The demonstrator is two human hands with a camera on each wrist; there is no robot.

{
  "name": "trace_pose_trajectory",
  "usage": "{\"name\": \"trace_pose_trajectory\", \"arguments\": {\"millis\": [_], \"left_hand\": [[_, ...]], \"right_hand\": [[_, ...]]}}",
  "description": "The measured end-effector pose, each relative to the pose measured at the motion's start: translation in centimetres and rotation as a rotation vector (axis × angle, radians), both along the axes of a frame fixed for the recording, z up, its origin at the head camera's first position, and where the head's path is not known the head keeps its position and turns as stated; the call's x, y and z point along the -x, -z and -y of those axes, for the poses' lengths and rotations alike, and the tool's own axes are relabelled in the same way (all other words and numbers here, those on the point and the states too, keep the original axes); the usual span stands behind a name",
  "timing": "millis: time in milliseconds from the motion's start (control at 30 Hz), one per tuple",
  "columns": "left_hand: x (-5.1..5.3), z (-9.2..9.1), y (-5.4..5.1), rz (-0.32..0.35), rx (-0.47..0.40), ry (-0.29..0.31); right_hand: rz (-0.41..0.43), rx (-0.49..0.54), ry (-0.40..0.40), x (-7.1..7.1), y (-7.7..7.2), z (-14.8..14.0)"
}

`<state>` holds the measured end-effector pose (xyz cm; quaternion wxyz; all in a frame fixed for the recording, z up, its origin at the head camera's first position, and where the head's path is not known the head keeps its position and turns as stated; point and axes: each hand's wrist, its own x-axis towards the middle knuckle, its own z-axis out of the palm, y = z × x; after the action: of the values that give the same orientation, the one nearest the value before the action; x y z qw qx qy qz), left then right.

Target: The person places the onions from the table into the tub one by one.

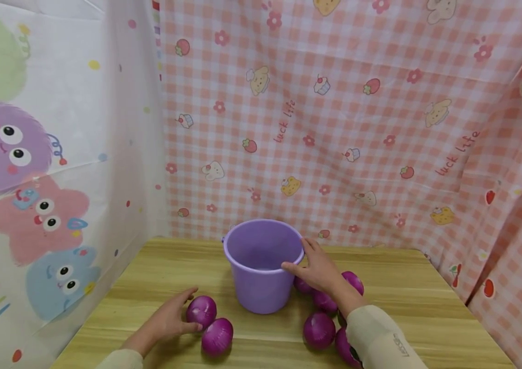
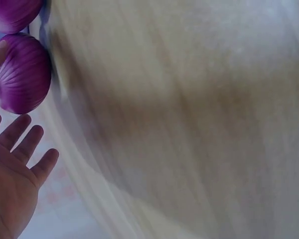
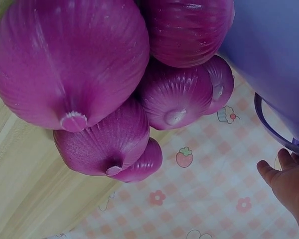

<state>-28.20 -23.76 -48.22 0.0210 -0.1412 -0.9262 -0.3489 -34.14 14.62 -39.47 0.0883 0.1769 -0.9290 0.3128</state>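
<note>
On the wooden table stands a light-purple bucket [image 1: 265,292], upright, its inside floor mostly hidden. My right hand [image 1: 318,269] holds its right rim, the thumb across the front of the rim and the fingers at the outer side. In the right wrist view, those fingers lie by the bucket's handle [image 3: 274,124]. My left hand [image 1: 168,323] is beside two purple onions at the front left, fingers spread. The farther onion [image 1: 201,311] sits between its thumb and fingers; the nearer onion [image 1: 217,336] lies just past the thumb.
Several more purple onions [image 1: 319,330] cluster right of the bucket, partly hidden under my right forearm. The wooden table [image 1: 408,287] meets a pink checked cloth [image 1: 316,169] at the back. A white cartoon-print cloth [image 1: 118,154] hangs on the left.
</note>
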Motion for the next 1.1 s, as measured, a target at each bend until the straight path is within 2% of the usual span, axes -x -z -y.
{"name": "trace_pose_trajectory", "arguments": {"millis": [200, 367, 500, 633, 767, 900, 1100], "left_hand": [[0.0, 0.1, 0.8, -0.011, -0.042, 0.016], [0.3, 0.1, 1.3, -0.040, -0.063, 0.065], [0.4, 0.0, 1.5, -0.042, -0.069, 0.106], [0.4, -0.1, 1.4, -0.048, -0.052, 0.112], [0.4, -0.4, 1.4, -0.052, -0.033, 0.083], [0.5, -0.6, 1.2, -0.042, -0.021, 0.007], [0.9, -0.7, 0.6, -0.026, -0.059, -0.099]], "right_hand": [[0.007, -0.003, -0.002, 0.0, 0.1, 0.0], [0.008, -0.010, -0.001, 0.0, 0.1, -0.1], [0.008, -0.014, 0.001, 0.0, 0.1, -0.1], [0.005, -0.012, 0.002, 0.0, 0.1, 0.0], [0.007, -0.006, -0.001, 0.1, 0.1, 0.0], [0.015, -0.002, -0.003, 0.0, 0.1, 0.1], [0.016, 0.000, -0.002, 0.0, 0.1, 0.0]]}}
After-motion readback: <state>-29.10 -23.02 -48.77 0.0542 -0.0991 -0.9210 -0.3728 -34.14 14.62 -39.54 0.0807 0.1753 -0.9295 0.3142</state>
